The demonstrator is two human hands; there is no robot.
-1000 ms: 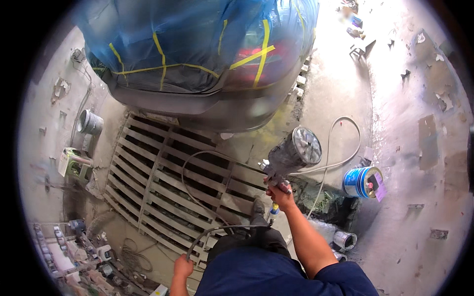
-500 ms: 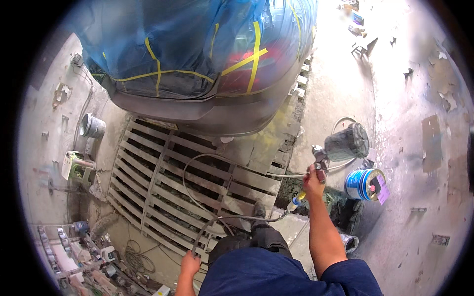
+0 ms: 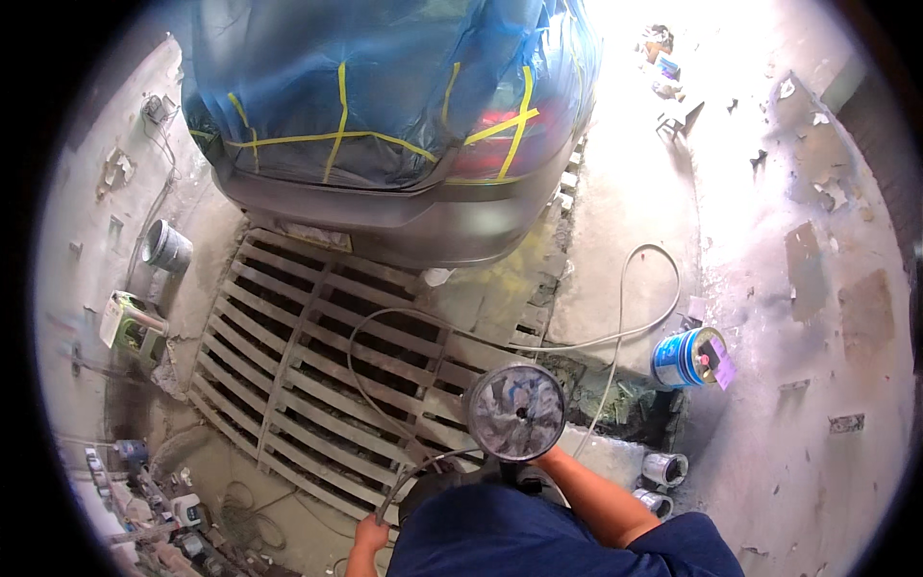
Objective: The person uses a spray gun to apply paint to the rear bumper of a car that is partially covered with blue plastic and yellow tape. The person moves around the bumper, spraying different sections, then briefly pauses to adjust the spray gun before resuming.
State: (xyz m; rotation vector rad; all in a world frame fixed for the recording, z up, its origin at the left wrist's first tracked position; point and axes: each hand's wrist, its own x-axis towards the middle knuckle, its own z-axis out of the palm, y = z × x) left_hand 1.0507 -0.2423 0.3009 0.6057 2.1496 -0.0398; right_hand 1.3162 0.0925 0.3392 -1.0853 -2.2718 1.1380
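My right hand [image 3: 550, 460] holds a spray gun close in front of my body. From above, the gun's round, paint-smeared cup [image 3: 517, 412] covers its body and most of my fingers. Low on the left, my left hand [image 3: 370, 532] is closed around the air hose [image 3: 402, 480], which arches up toward the gun. Ahead stands a car with a dull grey rear bumper [image 3: 385, 226]. Blue masking film [image 3: 288, 82], fixed with yellow tape [image 3: 342, 115], wraps the car above the bumper.
A slatted floor grate [image 3: 279, 356] lies between me and the car, with hose looped across it. On the right stand a blue-and-white paint can [image 3: 685, 358] and small cans [image 3: 665, 468]. A grey bucket [image 3: 168, 247] and a green-and-white container [image 3: 135, 325] sit on the left.
My right hand has drawn the spray gun from the outstretched right back toward my body, and its cup now faces up. The left hand stays low, still gripping the hose.
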